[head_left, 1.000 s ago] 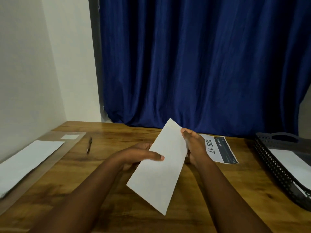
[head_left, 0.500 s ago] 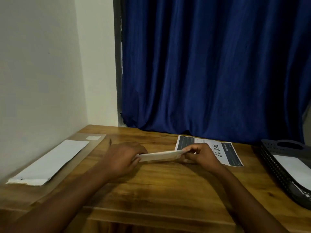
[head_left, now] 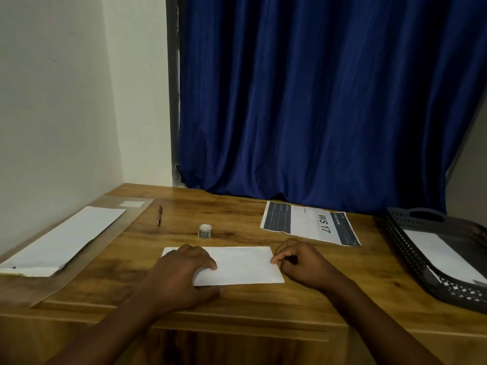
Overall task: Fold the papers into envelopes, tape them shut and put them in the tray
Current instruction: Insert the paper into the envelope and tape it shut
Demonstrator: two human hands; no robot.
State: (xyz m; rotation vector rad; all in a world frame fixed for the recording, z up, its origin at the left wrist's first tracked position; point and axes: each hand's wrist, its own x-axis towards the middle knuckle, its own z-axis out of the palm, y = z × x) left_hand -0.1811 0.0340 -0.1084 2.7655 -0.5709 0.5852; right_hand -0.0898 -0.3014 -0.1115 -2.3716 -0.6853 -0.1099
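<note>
Folded paper [head_left: 242, 264]: we see a white rectangle lying flat on the wooden table [head_left: 237, 306], near the front edge, at the centre of our clock face.
Left hand [head_left: 181, 270]: it rests on the paper's 9 o'clock end, fingers curled downward and pressing the sheet to the table; the thumb lies along the near edge.
Right hand [head_left: 303, 262]: it sits at the paper's 3 o'clock edge, thumb and forefinger drawn together at that edge; we cannot tell whether they truly pinch it.
Tape roll [head_left: 205, 230]: a small roll standing at 12 o'clock of the paper, slightly toward 11, apart from it.
Tray [head_left: 411, 259]: a dark perforated tray at 3 o'clock, well apart from the hands, with white paper [head_left: 442, 254] lying inside.
Paper stack [head_left: 63, 241]: white sheets at 9 o'clock on a clear mat, beside the wall.
Pen [head_left: 159, 215]: at 11 o'clock, between stack and tape roll.
Printed sheet [head_left: 311, 223]: marked "WS 17", at 1 o'clock, before the blue curtain [head_left: 316, 101].
</note>
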